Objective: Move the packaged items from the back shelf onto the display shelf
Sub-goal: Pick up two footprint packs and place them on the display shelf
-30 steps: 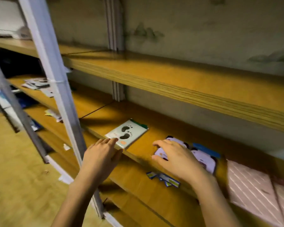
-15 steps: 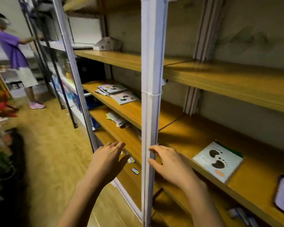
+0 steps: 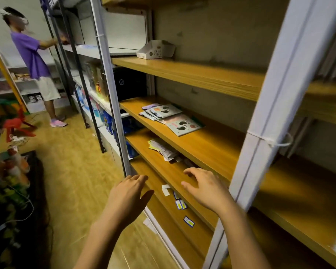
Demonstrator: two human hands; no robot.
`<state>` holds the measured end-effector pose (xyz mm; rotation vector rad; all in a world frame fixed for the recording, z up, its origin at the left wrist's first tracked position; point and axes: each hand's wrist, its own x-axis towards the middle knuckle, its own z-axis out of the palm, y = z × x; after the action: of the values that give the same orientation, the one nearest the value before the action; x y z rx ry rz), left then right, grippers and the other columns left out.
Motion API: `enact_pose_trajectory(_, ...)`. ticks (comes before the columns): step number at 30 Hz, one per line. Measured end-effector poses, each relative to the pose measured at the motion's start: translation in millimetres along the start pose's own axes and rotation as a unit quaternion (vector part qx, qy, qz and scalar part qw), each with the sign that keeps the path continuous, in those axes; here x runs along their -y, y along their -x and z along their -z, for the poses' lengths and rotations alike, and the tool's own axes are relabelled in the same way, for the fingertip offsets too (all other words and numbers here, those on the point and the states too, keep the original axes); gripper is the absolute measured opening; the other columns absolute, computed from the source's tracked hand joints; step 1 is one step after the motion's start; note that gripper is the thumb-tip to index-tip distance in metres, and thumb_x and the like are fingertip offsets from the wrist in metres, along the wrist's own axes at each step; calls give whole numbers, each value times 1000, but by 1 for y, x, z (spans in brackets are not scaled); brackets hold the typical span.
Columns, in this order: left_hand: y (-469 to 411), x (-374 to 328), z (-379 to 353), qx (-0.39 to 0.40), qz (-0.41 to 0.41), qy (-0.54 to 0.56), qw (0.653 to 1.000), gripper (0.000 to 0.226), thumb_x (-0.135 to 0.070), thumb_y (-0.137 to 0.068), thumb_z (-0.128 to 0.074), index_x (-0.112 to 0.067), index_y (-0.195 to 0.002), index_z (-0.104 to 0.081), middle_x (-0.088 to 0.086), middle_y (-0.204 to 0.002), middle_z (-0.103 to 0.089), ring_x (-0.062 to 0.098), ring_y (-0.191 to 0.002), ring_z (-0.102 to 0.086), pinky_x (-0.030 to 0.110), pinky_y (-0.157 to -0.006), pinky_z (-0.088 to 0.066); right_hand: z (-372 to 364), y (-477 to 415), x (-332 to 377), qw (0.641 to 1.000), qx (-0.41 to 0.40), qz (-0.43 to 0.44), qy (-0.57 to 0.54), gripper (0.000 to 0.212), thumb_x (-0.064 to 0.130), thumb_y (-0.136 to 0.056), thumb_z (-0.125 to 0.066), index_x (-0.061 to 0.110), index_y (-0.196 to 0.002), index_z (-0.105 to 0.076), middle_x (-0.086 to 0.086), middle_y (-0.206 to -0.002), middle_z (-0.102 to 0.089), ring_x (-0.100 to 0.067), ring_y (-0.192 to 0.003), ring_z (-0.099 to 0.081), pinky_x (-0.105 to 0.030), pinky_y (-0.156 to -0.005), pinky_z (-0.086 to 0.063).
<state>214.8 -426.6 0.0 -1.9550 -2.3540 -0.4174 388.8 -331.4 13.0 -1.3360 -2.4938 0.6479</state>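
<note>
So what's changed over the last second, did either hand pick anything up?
No. The view swung left along the shelving. A second ago the left hand was by a footprint packet and the right hand lay on packets; now both hover empty and open. The stack of footprint packets on the shelf lies untouched.

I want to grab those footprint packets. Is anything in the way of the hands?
Nothing visible blocks them. Both hands, left and right, are open and empty, low by the lower shelves. The footprint packets lie higher on a wooden shelf with an open front.
</note>
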Motion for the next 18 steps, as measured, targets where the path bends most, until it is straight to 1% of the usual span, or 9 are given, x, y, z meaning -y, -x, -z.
enact_pose_trajectory(3,-28,25,-12,7,-5,5,1000,50,-49,-91,-38,-26,-136,-35,-8,-135,-51,9,-121,-48,22,-89,-45,-5,-44,1,999,-6,-31,-7,44,40,-92,-48,30,-134,-41,5,-138,-47,-17,-126,-44,-36,-99,-44)
enact_pose_trajectory(6,-69,47,-23,10,-15,1,1000,50,-48,-92,-38,-26,-136,-34,-9,-136,-50,9,-122,-47,21,-91,-44,-8,-95,0,998,-25,-50,0,43,40,-91,-49,30,-132,-43,5,-136,-49,-17,-123,-46,-36,-97,-45)
enact_pose_trajectory(8,-101,60,-27,10,-21,6,1000,51,-48,-92,-38,-26,-137,-33,-8,-136,-49,9,-121,-48,21,-92,-44,-8,-129,0,998,-24,-64,-4,42,40,-91,-50,30,-131,-44,5,-135,-50,-17,-121,-47,-34,-96,-46)
enact_pose_trajectory(10,-133,70,-29,20,-33,12,999,51,-48,-92,-38,-27,-138,-32,-8,-139,-47,9,-121,-49,23,-96,-44,-6,-160,-3,996,-22,-82,-16,41,39,-90,-52,30,-130,-45,6,-133,-51,-17,-120,-48,-35,-95,-46)
enact_pose_trajectory(12,-165,80,-34,27,-42,10,999,52,-49,-92,-38,-28,-138,-31,-8,-142,-44,10,-126,-44,25,-101,-41,-6,-189,-7,994,-26,-101,-22,40,38,-90,-52,29,-129,-45,6,-133,-51,-17,-120,-48,-35,-95,-47)
enact_pose_trajectory(15,-208,94,-45,13,-31,6,999,50,-49,-92,-37,-28,-137,-32,-8,-141,-44,10,-128,-42,25,-101,-41,-8,-229,-12,991,-50,-126,-16,40,39,-91,-50,29,-129,-43,4,-134,-49,-18,-121,-47,-36,-96,-45)
enact_pose_trajectory(18,-244,105,-54,8,-7,19,1000,49,-51,-91,-35,-28,-134,-37,-7,-138,-48,12,-127,-43,28,-101,-42,-10,-257,-15,987,-62,-148,-10,45,41,-91,-49,29,-133,-39,4,-140,-44,-19,-127,-41,-37,-99,-43)
